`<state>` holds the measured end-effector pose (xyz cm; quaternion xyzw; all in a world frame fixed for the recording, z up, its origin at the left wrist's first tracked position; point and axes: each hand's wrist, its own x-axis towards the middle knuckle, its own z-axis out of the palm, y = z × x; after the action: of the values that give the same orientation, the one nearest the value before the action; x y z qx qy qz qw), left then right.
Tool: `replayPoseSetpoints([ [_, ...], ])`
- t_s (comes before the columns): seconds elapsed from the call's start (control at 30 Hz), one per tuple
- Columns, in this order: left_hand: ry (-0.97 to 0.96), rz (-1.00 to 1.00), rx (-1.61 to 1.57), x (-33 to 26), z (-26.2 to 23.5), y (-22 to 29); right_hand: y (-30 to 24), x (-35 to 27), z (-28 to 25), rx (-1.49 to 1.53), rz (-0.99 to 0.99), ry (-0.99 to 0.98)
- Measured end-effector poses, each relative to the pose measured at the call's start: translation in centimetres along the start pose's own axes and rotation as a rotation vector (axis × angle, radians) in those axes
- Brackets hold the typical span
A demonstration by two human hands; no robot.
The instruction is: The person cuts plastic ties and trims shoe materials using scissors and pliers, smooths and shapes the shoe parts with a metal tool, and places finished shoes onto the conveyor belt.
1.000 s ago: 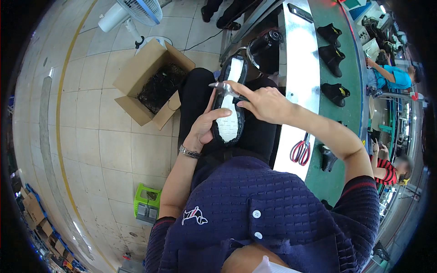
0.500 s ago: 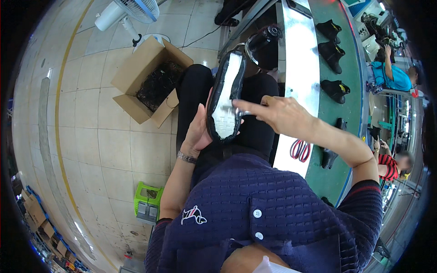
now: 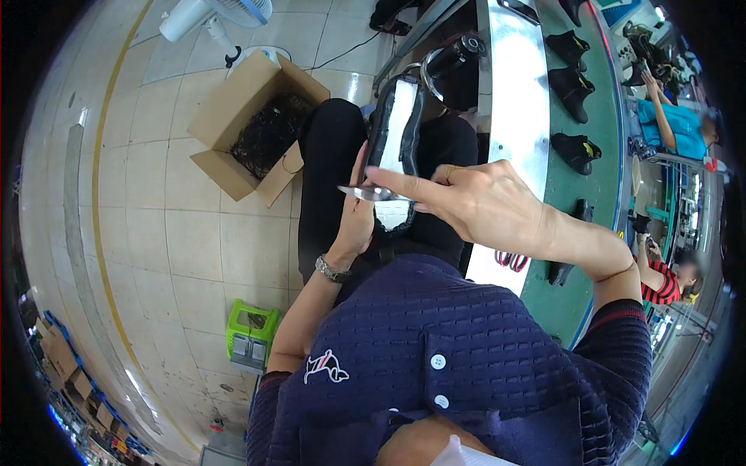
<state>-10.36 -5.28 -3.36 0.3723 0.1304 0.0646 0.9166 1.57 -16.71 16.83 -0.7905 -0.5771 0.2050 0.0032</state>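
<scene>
I hold a black shoe upper on a white-soled last [image 3: 395, 132] sole-up over my lap. My left hand [image 3: 356, 221], with a metal watch on its wrist, grips the shoe from the left near its lower end. My right hand [image 3: 474, 200] is shut on a thin metal blade [image 3: 365, 193], whose flat tip lies across the shoe's lower edge, index finger stretched along it. The shoe's underside and the blade's handle are hidden by my fingers.
An open cardboard box [image 3: 252, 124] of dark scraps stands on the tiled floor to my left, a white fan [image 3: 214, 19] behind it. A green conveyor [image 3: 590, 202] on my right carries black shoes [image 3: 573, 151] and red-handled scissors [image 3: 509, 260]. Other workers [image 3: 672, 124] sit beyond. A green crate [image 3: 250, 334] lies near me.
The shoe has turned more upright and risen slightly. My right hand has slid the blade leftward to the shoe's lower edge.
</scene>
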Motion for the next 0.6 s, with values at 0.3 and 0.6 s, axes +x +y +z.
replayPoseSetpoints([
  [0.3, -0.162, -0.328, 0.140, -0.3, -1.1, 0.9, -0.4, 0.2, 4.3, -0.095, -0.223, 0.045],
  [0.6, -0.243, -0.498, 0.311, 1.0, -0.4, 2.7, -0.4, -1.4, 6.8, -0.057, -0.224, 0.064],
])
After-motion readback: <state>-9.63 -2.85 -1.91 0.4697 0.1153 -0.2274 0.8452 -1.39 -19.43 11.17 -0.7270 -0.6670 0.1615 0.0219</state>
